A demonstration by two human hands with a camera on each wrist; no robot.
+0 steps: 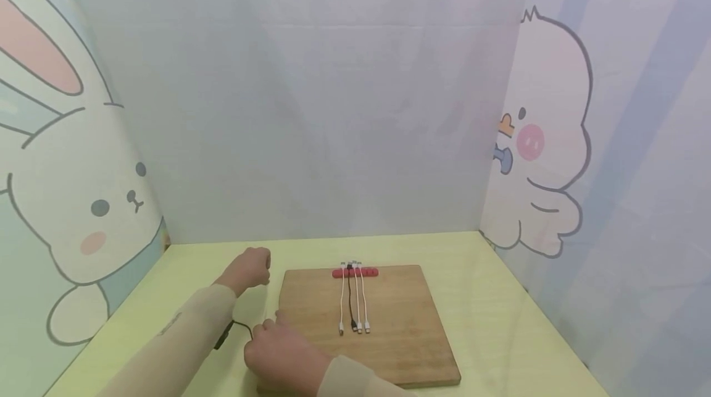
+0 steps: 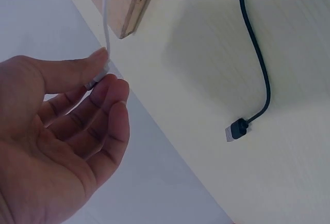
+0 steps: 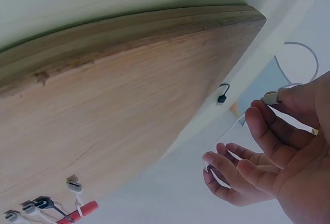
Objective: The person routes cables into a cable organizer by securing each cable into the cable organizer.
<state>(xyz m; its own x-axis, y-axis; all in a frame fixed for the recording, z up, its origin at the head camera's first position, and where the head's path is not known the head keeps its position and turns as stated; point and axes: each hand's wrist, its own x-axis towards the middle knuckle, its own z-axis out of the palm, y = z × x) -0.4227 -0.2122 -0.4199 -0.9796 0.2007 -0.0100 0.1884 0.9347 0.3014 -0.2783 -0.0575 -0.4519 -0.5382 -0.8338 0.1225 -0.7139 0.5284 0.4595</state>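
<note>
My left hand (image 1: 250, 270) is raised over the table left of the wooden board. Its thumb and fingertips pinch a plug (image 2: 98, 77) at one end of a white charging cable (image 2: 106, 17). Near the board's front left corner, my right hand (image 1: 289, 354) pinches the white plug (image 3: 270, 98) at the cable's other end. The cable runs between both hands. Below the left forearm lies a black USB cable (image 2: 262, 69) on the table, partly hidden by the sleeve and right hand in the head view.
On the wooden board (image 1: 400, 323), a red cable holder (image 1: 369, 273) sits near the back edge. Three white cables and one black cable (image 1: 350, 298) run from it toward the front. The pale yellow table (image 1: 494, 335) meets printed curtains (image 1: 333, 107) at the back and sides.
</note>
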